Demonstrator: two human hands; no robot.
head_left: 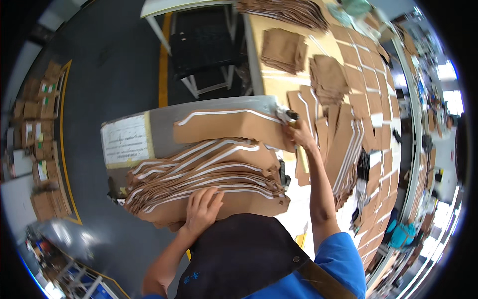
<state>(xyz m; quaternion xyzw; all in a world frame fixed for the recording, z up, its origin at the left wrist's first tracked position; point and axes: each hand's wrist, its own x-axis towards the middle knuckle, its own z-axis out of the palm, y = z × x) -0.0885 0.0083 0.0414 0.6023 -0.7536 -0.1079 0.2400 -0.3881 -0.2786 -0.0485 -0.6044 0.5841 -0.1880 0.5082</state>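
My left hand (202,208) lies on the front of a pile of brown flat cut pieces (209,174), its fingers stretched out. Each piece in the pile shows a white band along its curved edge, and they overlap in a fan. Behind the pile, a single brown piece (224,128) with a similar white band lies on the grey board. At that piece's right end my right hand (299,133) is closed round a brush-like tool (290,116) with a dark band and a whitish end. A pale yellow handle seems to extend below the hand; its exact kind is unclear.
The grey board (164,112) carries a taped paper sheet (125,140) at its left end. To the right, a long table holds stacked brown pieces (283,50) and rows of laid-out ones (371,74). A black-seated stool (201,45) stands beyond; cardboard boxes (42,129) line the left.
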